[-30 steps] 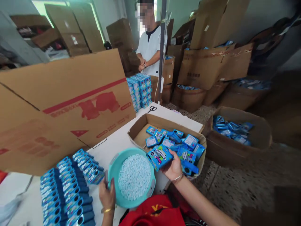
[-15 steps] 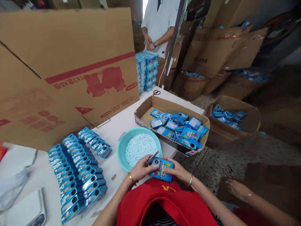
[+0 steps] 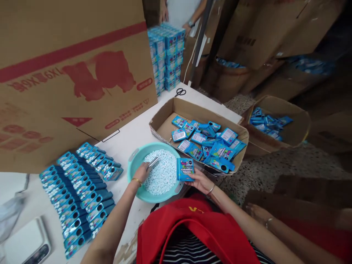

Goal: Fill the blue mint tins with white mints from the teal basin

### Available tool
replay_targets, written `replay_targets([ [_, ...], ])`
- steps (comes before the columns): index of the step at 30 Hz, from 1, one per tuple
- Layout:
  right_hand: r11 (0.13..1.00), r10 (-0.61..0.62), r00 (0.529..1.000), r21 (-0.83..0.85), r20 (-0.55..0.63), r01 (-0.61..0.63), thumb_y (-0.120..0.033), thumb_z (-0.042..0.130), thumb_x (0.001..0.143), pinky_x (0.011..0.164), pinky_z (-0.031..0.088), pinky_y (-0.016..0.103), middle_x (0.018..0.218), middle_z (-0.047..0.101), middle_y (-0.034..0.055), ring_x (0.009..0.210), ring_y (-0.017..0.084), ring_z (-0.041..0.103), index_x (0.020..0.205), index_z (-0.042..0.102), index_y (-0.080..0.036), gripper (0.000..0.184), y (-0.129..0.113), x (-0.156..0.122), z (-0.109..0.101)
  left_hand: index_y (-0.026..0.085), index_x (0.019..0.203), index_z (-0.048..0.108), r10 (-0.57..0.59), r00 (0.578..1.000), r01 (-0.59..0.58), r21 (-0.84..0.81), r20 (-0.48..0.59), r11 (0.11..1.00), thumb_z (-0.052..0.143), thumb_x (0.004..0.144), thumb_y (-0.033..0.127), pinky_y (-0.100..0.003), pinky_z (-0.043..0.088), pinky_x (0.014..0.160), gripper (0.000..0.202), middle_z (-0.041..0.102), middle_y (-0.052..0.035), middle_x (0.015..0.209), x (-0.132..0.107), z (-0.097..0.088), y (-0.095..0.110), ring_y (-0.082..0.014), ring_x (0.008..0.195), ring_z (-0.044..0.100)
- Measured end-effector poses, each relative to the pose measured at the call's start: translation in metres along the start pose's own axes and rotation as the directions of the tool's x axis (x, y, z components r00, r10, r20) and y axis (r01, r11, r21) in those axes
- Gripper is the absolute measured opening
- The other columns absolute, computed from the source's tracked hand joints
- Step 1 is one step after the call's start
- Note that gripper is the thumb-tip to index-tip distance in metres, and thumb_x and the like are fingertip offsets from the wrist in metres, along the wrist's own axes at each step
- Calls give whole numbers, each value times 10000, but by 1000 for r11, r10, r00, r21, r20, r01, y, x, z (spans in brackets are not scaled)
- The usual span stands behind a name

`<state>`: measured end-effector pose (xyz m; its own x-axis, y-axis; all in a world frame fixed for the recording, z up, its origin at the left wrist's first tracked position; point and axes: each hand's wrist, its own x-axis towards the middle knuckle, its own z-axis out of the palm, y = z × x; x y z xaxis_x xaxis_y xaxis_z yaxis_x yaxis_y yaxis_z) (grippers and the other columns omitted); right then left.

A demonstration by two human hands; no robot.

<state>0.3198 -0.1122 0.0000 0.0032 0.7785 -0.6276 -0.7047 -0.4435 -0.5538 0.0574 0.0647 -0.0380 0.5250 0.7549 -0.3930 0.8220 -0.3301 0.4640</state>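
With rows of filled packets [image 3: 79,194] laid on the table [image 3: 132,134] and loose ones left in the cardboard tray [image 3: 165,124], the left hand [image 3: 141,172] grips a metal scoop [image 3: 152,163] in the teal basin [image 3: 134,161] of pellets [image 3: 162,176], while the right hand [image 3: 202,181] clasps one blue packet [image 3: 185,169] upright at the basin's rim.
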Motion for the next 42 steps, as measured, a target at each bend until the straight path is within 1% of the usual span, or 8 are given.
replay_targets([
  [6,1000,-10,1000,14,-22,10,-227,746,668,858,541,423,1093,699,32,995,234,663,1135,538,-254,511,-3,19,2,140,1180,514,3,1000,-2,63,-18,998,322,865,81,-389,405,962,374,538,-139,1135,12,24,3,-243,1077,513],
  [12,997,-43,997,59,-65,47,-264,743,680,914,511,441,1088,701,14,1023,226,652,1109,547,-271,471,0,15,5,168,1135,552,118,987,-117,-16,109,993,362,763,-22,-388,403,984,459,560,-118,1146,-17,65,29,-223,1063,500],
  [17,998,-57,997,7,-60,58,-285,739,680,871,517,434,1097,687,21,1001,223,649,1108,539,-273,473,-1,12,5,171,1078,559,150,975,-125,-154,162,980,434,736,41,-342,448,937,387,600,-79,1079,-30,67,33,-186,990,551],
  [23,931,-283,956,-264,-79,254,-308,771,639,929,465,428,1109,648,20,1007,220,613,1111,523,-277,534,-6,8,6,172,1101,547,163,979,-122,-287,122,950,521,791,259,-320,484,832,323,625,-51,978,-37,32,27,-164,850,572],
  [27,724,-477,879,-562,13,401,-316,731,685,941,437,395,1061,631,28,993,216,585,1062,535,-249,430,-5,13,6,166,1093,558,210,976,-180,-331,59,926,508,826,336,-324,462,851,321,623,-77,1009,-51,-11,31,-177,896,571],
  [31,488,-549,820,-735,161,471,-280,646,756,930,431,399,1061,617,48,1002,231,567,1083,546,-243,344,-5,21,16,173,1090,561,273,962,-254,-315,17,914,480,855,351,-311,456,844,306,627,-78,1022,-64,-62,43,-177,917,568],
  [37,245,-509,762,-782,400,573,-142,508,788,944,434,410,1123,573,87,1057,238,551,1138,534,-231,362,0,30,37,170,1050,569,336,925,-325,-89,175,942,455,845,233,-302,453,811,242,612,-73,964,-70,-106,74,-174,866,567],
  [42,194,-489,737,-766,466,613,-90,471,770,971,428,426,1140,573,91,1091,238,536,1169,526,-236,429,18,36,45,170,1117,554,175,943,-250,258,283,933,400,815,73,-291,459,722,353,589,-85,979,-71,-113,116,-171,765,588],
])
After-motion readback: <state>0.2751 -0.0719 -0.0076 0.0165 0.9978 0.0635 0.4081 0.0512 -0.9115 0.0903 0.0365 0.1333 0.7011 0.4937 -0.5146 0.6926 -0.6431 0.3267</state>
